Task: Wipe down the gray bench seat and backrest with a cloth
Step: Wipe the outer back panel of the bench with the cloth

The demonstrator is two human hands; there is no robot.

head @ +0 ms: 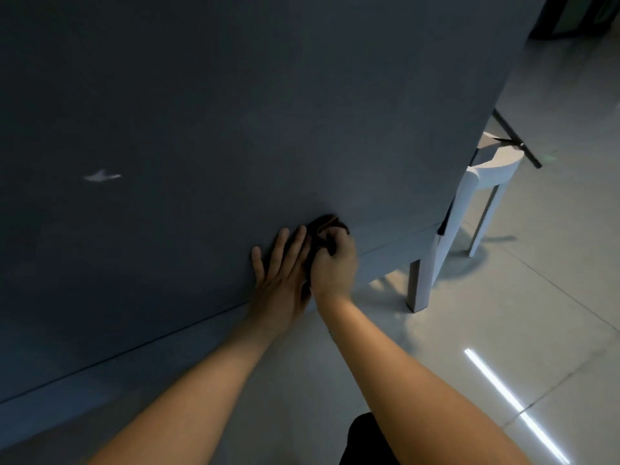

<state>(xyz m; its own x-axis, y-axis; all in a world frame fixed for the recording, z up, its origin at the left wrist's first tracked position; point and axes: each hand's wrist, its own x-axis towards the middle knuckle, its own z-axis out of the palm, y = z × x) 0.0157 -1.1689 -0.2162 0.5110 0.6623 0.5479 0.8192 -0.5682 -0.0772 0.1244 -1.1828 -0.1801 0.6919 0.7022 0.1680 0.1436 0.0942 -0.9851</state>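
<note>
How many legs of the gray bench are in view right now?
1. The bench leg stands at the right end of the gray bench, beside the white stool. Others may be hidden beneath it.

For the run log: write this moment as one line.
step: wiping gray bench | right hand: grips dark cloth on bench | left hand: flat on bench beside cloth | white mark: farther left, not reached
</note>
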